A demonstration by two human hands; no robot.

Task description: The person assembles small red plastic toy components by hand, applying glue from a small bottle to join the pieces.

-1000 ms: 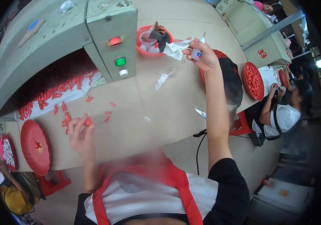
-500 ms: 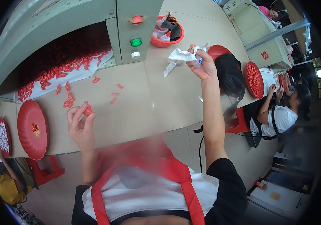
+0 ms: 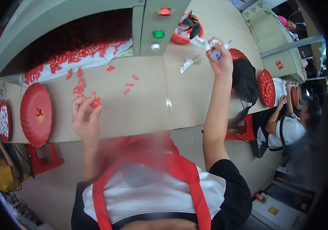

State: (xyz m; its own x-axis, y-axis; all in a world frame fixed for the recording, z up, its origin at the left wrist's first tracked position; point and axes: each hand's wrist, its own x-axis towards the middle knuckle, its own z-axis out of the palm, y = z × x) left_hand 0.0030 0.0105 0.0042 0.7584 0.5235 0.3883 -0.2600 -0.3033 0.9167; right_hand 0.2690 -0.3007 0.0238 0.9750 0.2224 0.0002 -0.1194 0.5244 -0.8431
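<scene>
Between the fingertips of my left hand [image 3: 88,119] is a small glossy red figure-like piece [image 3: 95,102], held just above the table. My right hand [image 3: 223,61] is raised farther off to the right, closed around a small pale bottle [image 3: 216,56] with a blue label. Crumpled white tissue [image 3: 200,43] sticks out beside the bottle from the same hand. Several similar red pieces [image 3: 81,83] lie on the table beyond my left hand, and a few smaller ones [image 3: 129,84] are scattered to its right.
A grey-green machine [image 3: 148,23] with buttons holds many red pieces on white cloth. A scalloped red tray [image 3: 29,115] stands left; a red basin [image 3: 183,39], tissue scrap [image 3: 187,66], black cloth item [image 3: 245,82] and full red tray [image 3: 266,89] are rightward. Co-workers sit on both sides.
My view has shifted, moving most of the scene rightward in the picture. My right hand has moved a little up, with the bottle and tissue in it. My left hand keeps its pinch.
</scene>
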